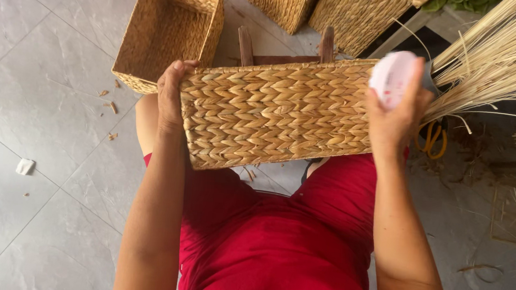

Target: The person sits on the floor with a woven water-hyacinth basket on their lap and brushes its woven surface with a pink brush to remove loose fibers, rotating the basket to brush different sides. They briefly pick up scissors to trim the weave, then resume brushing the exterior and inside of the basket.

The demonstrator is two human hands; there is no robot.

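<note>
A rectangular woven straw basket (276,112) lies on its side across my lap, its braided wall facing up. My left hand (172,91) grips its left end, thumb over the edge. My right hand (398,107) is at the basket's right end and is closed around a small round pink-and-white object (390,76), blurred, so I cannot tell what it is. Whether this hand also touches the basket is unclear.
An open woven basket (168,28) stands on the grey tiled floor ahead on the left. Two more baskets (320,4) stand at the top. A bundle of pale reeds (502,54) fans out at right, yellow-handled scissors (433,138) beneath it. Wooden stool legs (245,44) rise behind the basket.
</note>
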